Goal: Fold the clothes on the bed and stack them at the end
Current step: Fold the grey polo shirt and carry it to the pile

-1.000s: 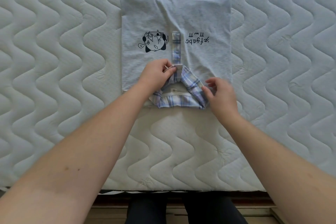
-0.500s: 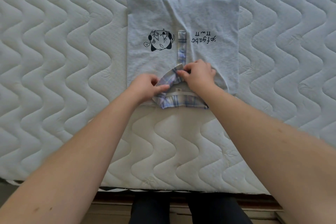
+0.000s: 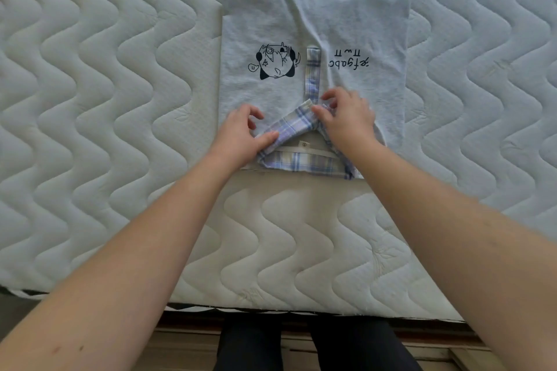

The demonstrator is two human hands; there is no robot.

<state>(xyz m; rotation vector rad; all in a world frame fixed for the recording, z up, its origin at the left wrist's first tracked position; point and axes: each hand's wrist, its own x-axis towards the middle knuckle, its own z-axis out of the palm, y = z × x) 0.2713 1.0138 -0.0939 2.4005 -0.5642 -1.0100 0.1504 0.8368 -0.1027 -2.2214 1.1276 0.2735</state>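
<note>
Collar of the folded shirt, centre frame on the mattress, is pinched by left hand and right hand; uneven tugging could undo the fold.

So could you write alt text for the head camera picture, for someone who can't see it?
Two bare hands, left hand and right hand, pinch the plaid collar of a folded light grey polo shirt lying on a white quilted mattress. A cartoon print and lettering appear upside down.
</note>
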